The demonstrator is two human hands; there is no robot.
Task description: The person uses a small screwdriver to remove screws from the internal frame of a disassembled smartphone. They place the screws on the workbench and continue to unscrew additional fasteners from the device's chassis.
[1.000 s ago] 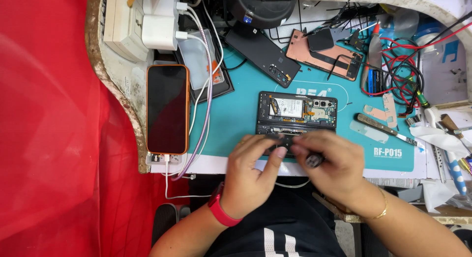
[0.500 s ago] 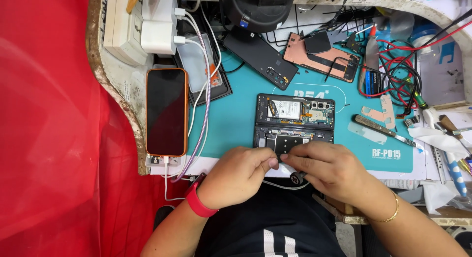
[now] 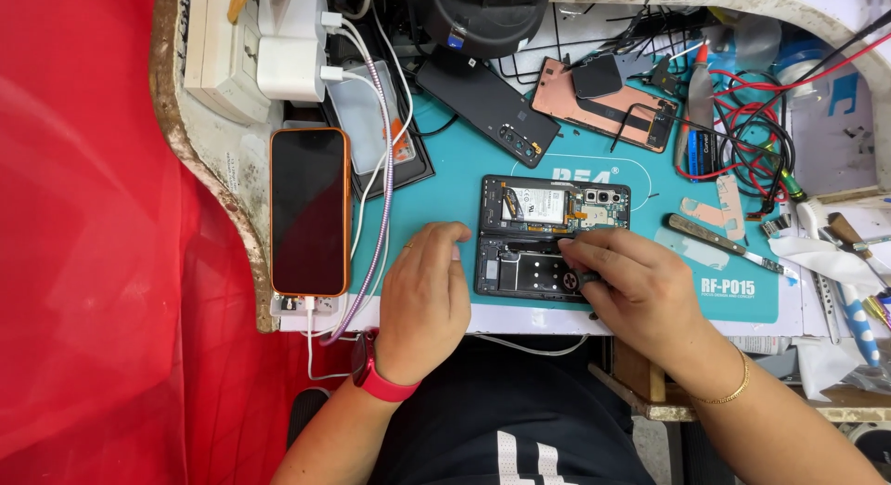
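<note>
Head view: since half second ago, both hands moved up from surface edge onto opened phone (image 3: 553,236) on teal mat (image 3: 445,183). Left hand (image 3: 424,295) lay flat, empty, fingers steadying phone's left edge. Right hand (image 3: 629,281) pinched small dark tool, tip over lower phone half; work resumed inside.

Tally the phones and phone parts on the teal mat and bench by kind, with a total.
Opened dark phone with exposed insides, held by left hand and right hand: 1
Intact orange-cased phone on a charging cable: 1
Loose black back cover: 1
Copper-coloured inner frame: 1
Total: 4
</note>
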